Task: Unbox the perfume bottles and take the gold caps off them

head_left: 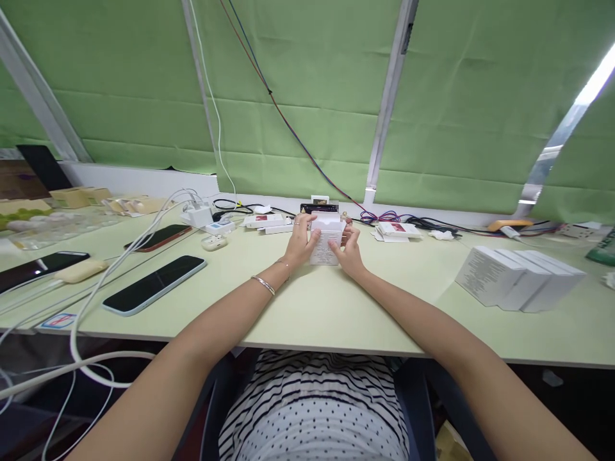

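Note:
Between my two hands, over the middle of the table (307,314), is a small white box (325,253) with fine grey print on the side facing me. My left hand (301,239) grips its left side, thumb on the printed face. From the right, my right hand (350,248) holds it with the thumb on the front and fingers curled behind. A white flap shows at the box's top; whether it is fastened I cannot tell. Just behind it sits a dark device (319,208), partly hidden by the box and hands.
Several white printed boxes (516,278) stand in a row at the right. Flat white packets (396,230) lie near the back edge beside tangled cables (384,216). At left are phones (156,285), an earbud case (214,242) and white cables (103,282) hanging over the front edge.

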`<action>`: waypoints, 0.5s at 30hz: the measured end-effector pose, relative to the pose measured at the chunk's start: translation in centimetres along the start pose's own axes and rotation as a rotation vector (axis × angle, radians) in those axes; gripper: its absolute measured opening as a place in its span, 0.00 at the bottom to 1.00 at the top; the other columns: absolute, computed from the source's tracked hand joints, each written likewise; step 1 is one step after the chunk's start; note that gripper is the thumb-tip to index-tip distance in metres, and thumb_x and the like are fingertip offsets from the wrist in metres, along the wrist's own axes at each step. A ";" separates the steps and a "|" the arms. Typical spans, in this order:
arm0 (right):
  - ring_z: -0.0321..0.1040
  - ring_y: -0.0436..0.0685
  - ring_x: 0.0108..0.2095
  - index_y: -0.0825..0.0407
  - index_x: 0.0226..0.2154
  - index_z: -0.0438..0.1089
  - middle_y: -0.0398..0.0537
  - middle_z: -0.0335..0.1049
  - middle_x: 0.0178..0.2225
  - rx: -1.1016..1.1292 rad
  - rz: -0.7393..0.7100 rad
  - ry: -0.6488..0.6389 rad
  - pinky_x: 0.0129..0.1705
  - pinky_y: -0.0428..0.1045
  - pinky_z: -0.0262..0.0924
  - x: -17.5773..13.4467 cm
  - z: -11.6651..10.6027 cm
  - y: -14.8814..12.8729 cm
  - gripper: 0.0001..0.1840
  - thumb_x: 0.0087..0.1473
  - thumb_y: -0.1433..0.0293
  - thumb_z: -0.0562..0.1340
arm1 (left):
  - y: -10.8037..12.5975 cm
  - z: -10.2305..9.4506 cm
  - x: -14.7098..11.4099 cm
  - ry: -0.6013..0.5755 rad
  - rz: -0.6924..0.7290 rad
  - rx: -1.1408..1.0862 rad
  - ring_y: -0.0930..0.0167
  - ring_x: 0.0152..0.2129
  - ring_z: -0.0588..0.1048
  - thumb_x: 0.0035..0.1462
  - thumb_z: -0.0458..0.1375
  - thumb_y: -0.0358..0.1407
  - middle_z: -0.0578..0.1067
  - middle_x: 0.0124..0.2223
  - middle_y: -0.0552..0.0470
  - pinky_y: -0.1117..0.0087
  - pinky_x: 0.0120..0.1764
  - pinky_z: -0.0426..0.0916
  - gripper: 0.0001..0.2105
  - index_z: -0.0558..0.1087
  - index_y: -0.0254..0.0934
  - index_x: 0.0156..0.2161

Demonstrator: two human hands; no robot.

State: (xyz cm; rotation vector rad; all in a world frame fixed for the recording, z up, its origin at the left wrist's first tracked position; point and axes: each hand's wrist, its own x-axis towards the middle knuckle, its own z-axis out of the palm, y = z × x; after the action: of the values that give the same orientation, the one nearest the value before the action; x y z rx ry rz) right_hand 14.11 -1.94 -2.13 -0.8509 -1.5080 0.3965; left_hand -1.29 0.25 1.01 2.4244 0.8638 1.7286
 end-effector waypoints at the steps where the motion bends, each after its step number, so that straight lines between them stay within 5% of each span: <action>1: 0.67 0.54 0.34 0.48 0.40 0.44 0.52 0.62 0.41 0.000 -0.002 0.001 0.35 0.52 0.63 0.0 0.0 0.0 0.23 0.48 0.63 0.59 | 0.0 0.0 0.0 0.005 -0.007 -0.012 0.65 0.46 0.62 0.59 0.44 0.45 0.62 0.47 0.44 0.62 0.43 0.64 0.16 0.60 0.38 0.47; 8: 0.67 0.53 0.33 0.48 0.40 0.45 0.50 0.63 0.41 0.028 -0.004 0.005 0.34 0.51 0.63 0.0 0.1 0.5 0.22 0.48 0.62 0.59 | 0.0 0.0 0.3 0.122 -0.073 -0.080 0.69 0.39 0.67 0.60 0.44 0.43 0.65 0.42 0.46 0.68 0.35 0.67 0.10 0.58 0.39 0.41; 15: 0.66 0.52 0.32 0.48 0.39 0.46 0.49 0.63 0.39 -0.012 0.007 0.026 0.33 0.51 0.63 0.0 0.2 0.5 0.21 0.48 0.63 0.59 | 0.0 -0.3 0.2 0.039 0.014 -0.059 0.67 0.44 0.65 0.59 0.46 0.39 0.64 0.42 0.46 0.66 0.38 0.68 0.06 0.60 0.39 0.38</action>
State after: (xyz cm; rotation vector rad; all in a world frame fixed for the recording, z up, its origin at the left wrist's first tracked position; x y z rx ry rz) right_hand 14.09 -1.59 -2.51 -0.8672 -1.4853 0.3806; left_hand -1.54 0.28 1.34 2.3732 0.7892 1.7853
